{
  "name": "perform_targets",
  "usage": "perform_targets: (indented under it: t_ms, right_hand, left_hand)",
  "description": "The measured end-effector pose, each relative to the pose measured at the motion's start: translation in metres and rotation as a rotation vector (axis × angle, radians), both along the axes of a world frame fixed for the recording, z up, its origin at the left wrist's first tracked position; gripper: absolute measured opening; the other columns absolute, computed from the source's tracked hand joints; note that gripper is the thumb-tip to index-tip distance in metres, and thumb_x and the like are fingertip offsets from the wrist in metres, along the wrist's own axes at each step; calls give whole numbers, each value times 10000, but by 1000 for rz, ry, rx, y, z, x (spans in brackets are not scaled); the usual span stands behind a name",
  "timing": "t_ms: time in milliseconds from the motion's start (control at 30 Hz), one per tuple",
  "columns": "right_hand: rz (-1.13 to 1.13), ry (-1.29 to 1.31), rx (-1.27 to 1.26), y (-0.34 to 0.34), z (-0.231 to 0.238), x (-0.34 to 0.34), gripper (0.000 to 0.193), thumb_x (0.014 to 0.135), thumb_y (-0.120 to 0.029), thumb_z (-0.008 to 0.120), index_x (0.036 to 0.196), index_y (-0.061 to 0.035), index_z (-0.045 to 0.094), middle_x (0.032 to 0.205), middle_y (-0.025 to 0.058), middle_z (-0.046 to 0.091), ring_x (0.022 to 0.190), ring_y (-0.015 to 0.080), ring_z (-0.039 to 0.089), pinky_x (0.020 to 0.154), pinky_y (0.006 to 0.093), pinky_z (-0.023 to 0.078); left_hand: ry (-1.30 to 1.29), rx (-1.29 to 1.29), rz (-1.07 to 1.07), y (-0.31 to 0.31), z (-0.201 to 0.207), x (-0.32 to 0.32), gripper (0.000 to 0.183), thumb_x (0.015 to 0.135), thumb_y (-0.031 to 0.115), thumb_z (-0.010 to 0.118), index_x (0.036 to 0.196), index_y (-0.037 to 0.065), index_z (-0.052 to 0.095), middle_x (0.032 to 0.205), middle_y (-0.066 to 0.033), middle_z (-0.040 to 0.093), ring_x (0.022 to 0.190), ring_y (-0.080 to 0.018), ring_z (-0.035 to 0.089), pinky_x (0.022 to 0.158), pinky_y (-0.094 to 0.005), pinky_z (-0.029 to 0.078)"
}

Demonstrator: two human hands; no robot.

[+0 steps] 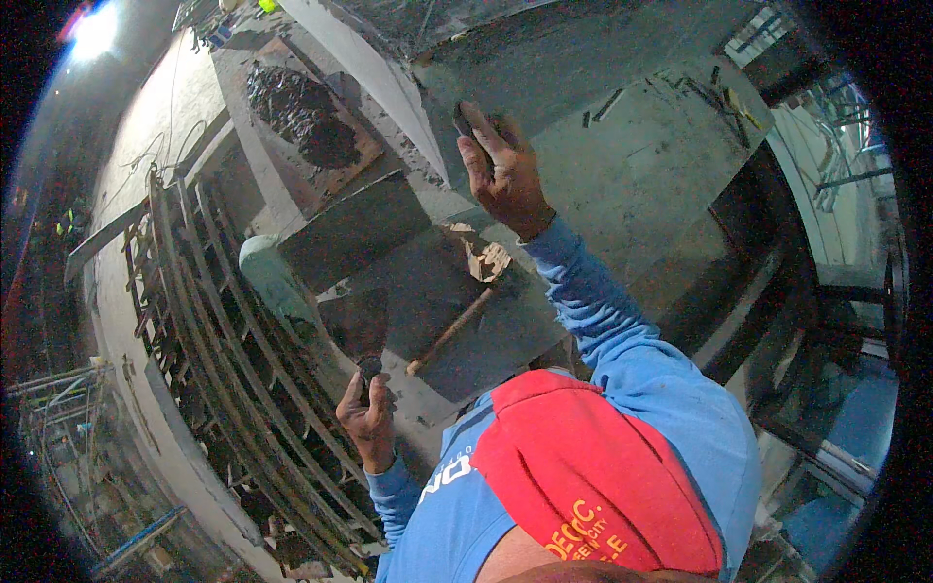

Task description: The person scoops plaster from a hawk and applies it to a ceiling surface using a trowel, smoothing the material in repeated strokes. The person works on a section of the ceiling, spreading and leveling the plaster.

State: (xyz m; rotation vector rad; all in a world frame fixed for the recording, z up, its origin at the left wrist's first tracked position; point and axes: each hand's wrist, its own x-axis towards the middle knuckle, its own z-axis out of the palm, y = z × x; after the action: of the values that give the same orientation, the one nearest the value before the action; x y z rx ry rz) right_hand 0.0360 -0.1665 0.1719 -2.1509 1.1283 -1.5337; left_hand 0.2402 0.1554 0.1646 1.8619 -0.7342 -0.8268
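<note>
My right hand [507,180] reaches forward, its fingers closed round a small dark object [463,119], too shadowed to name. That object is at or very near the corner of a grey plastered wall [544,97]. Lower and to the left, my left hand [369,413] pinches a dark rounded lump [369,366] between thumb and fingers. Between my hands lies a wooden handle [449,332], with a ragged brown piece [486,257] by its upper end. Ahead on the left, a dark wet-looking heap [301,112] sits on a board [364,146].
Curved, rusty metal bars [243,330] run along my left side. A dark grey panel [355,233] stands in front of me. Loose strips and scraps [719,102] lie on the grey surface at far right. A bright lamp [94,34] shines at upper left.
</note>
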Motion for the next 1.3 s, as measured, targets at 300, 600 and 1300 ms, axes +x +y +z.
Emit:
perform_targets:
  t_ms: [300, 600, 1300]
  right_hand:
    - [-38, -41, 14, 2, -8, -20, 396, 1013, -165, 606, 1364, 20, 610, 1147, 200, 680, 997, 300, 672, 851, 385, 532]
    - [-108, -151, 20, -2, -6, 24, 437, 997, -171, 614, 1390, 18, 591, 1083, 203, 664, 906, 326, 630, 809, 414, 508]
    - [-35, -44, 16, 1, -37, 20, 424, 1000, -194, 620, 1375, 2, 604, 1155, 242, 669, 1009, 382, 652, 863, 434, 529]
  left_hand:
    - [-122, 70, 31, -4, 11, -10, 357, 989, 114, 670, 1227, -150, 635, 966, -102, 755, 797, -118, 643, 692, -259, 503]
    - [-63, 25, 34, 7, 9, 1, 252, 992, 107, 649, 1140, -92, 690, 991, -97, 744, 830, -142, 647, 746, -271, 506]
    - [-93, 47, -25, -9, 19, 8, 205, 1002, 114, 638, 1085, -53, 723, 959, -50, 735, 802, -111, 611, 712, -267, 482]
